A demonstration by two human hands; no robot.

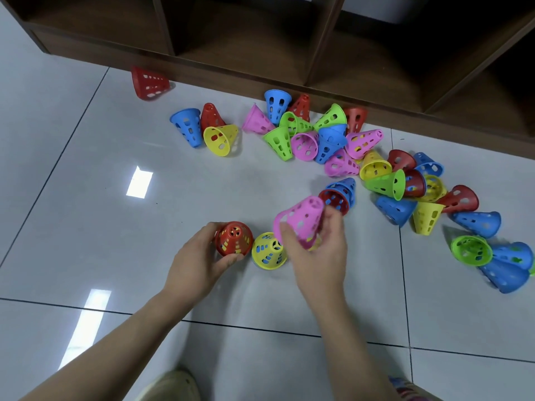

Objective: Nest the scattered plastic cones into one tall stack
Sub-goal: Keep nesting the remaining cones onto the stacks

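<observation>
Cones lie scattered across the tile floor (115,198), most of them in a loose pile near the wooden shelf (260,53). Left hand (199,261) grips an upright red cone (233,238), yellow showing through its holes, so likely a stack begun. Right hand (318,250) holds a pink cone (301,218) tilted in the air above an upright yellow cone (267,250). Cones look light, stiff, thin plastic, smooth; the holes give purchase. Best held around the mid-wall, wide rim down to drop over the stack.

left hand (199,256) grips red cone (233,238) | right hand (318,253) grips pink cone (301,218)
</observation>
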